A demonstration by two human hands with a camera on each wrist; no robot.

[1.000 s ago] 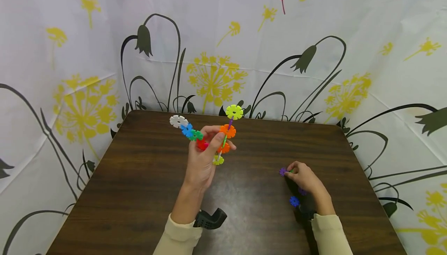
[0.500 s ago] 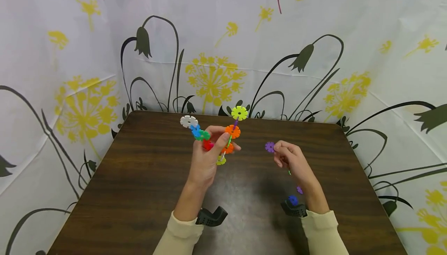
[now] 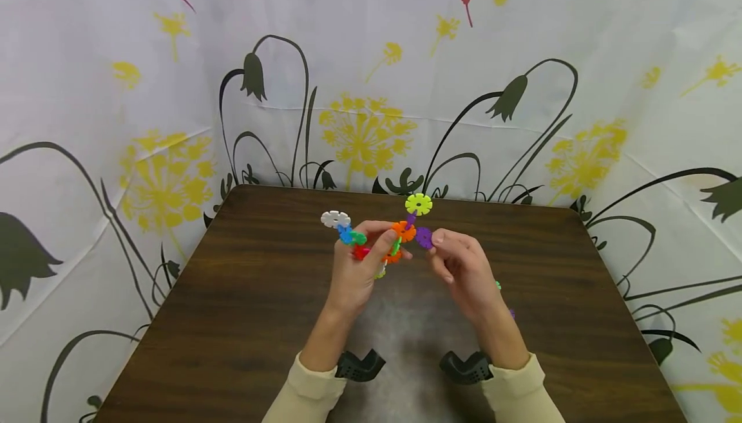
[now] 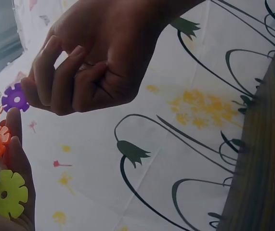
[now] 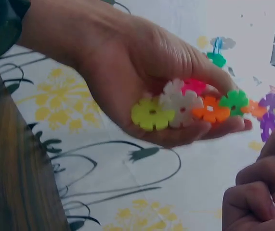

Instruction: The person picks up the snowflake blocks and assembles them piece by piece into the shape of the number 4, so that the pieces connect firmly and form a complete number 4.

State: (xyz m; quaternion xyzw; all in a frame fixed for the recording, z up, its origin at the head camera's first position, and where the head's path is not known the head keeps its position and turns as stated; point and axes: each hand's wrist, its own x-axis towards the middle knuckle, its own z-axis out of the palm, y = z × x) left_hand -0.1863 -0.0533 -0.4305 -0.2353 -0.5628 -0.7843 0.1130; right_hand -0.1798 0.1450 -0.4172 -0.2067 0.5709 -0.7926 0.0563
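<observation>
My left hand grips a chain of interlocking flower-shaped discs in several colours. A white disc ends its left branch and a yellow-green disc tops the right one. Between thumb and fingertips, my right hand pinches a loose-looking purple disc close beside an orange disc of the chain. Whether those two discs touch or interlock, I cannot tell. In the right wrist view, the chain's lower yellow disc lies across the left palm. The left hand's fingers partly hide the chain's middle.
Behind the right forearm, a green disc and another purple disc lie on the dark wooden table, partly hidden. A flower-printed white cloth hangs behind the table's far edge. Each wrist carries a black camera mount.
My right hand has picked the purple disc off the table and carried it up and left to the chain. The left hand, still gripping the chain, has shifted slightly right.
</observation>
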